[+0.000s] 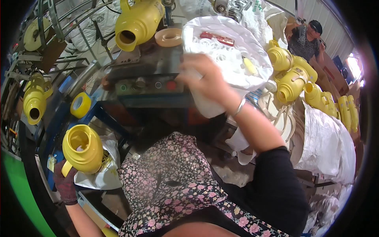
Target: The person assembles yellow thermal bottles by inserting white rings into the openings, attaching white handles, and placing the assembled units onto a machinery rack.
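A yellow jug (pixel 82 149) is held mouth-up by the gloved left hand (pixel 65 182).
The right hand (pixel 205 77), fingers curled, is dipped into the white bag (pixel 233 51) beside the machine (pixel 150 79); its contents cannot be told.

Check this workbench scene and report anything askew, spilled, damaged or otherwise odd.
Nothing looks damaged or spilled. The left hand, gloved, holds a yellow jug shell by its handle, mouth up. The right hand reaches into the white sack of pale rings. Other yellow shells lie heaped on their sides, loosely piled rather than fallen.
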### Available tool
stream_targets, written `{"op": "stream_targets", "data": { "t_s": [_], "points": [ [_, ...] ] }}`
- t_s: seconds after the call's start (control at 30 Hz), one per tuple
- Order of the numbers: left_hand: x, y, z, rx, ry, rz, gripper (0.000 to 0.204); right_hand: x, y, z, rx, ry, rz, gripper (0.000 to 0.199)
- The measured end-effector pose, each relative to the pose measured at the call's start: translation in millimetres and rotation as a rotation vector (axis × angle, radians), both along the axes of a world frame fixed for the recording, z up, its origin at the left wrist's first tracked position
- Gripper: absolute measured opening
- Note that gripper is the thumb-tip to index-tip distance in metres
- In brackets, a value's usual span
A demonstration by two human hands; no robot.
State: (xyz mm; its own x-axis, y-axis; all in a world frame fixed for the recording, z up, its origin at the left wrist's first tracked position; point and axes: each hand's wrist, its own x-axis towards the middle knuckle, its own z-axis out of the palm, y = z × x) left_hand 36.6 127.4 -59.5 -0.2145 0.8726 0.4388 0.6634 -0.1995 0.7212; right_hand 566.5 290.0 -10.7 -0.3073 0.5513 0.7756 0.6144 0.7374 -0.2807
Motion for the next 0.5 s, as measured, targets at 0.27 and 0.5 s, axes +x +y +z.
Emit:
{"op": "stream_targets", "data": {
  "t_s": [0.27, 0.5],
  "points": [
    [9, -2, 0, 0.066, -0.157, 0.136, 0.035, 191, 73, -24, -0.656, -0.144, -0.997, 0.033],
    [31, -73, -14, -0.007, 0.156, 0.013, 0.045, 187, 51, -6, -0.419, -0.416, -0.898, 0.016]
  ]
}}
